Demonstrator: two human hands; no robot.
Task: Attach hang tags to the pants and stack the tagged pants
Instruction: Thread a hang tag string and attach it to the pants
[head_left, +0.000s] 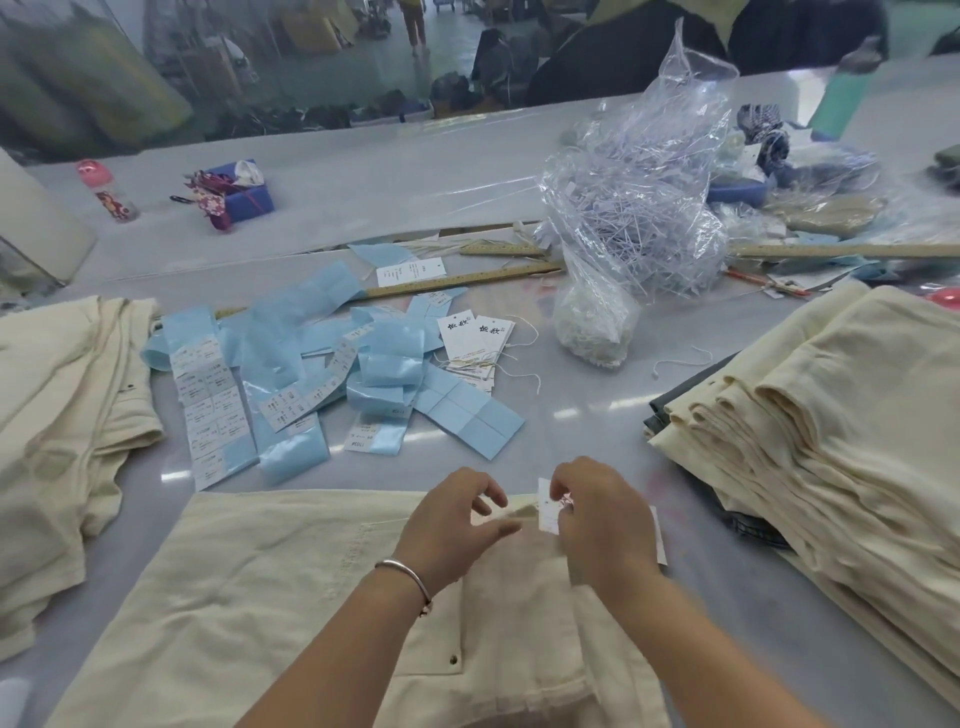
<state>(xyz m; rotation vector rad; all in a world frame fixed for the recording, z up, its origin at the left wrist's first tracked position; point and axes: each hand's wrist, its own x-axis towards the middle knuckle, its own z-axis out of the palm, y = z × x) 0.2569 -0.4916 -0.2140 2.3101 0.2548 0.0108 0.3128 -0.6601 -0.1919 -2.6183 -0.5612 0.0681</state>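
A pair of cream pants (270, 597) lies flat on the gray table (587, 415), right in front of the person. Both hands are at the top edge of these pants. The right hand (597, 519) pinches a small white tag (548, 512) with its curled fingers. The tag sits just over the top edge of the pants. The left hand (452, 519) is just beside the tag, with its thumb and fingers bent close together. I cannot tell if they pinch a string or nothing. A silver bracelet (410, 577) goes around the left wrist.

To the right of the flat pants is a tall stack of folded cream pants (831, 415). To the left is a loose heap of cream pants (62, 405).

Behind the flat pants lie many blue paper strips (291, 384) with white stickers. A small bunch of white tags (478, 338) with strings lies among them. Farther back are a wooden ruler (467, 283) and a clear plastic bag (639, 208) full of thin white strings. Far back on the left stand a pink bottle (106, 189) and a blue box (244, 192).
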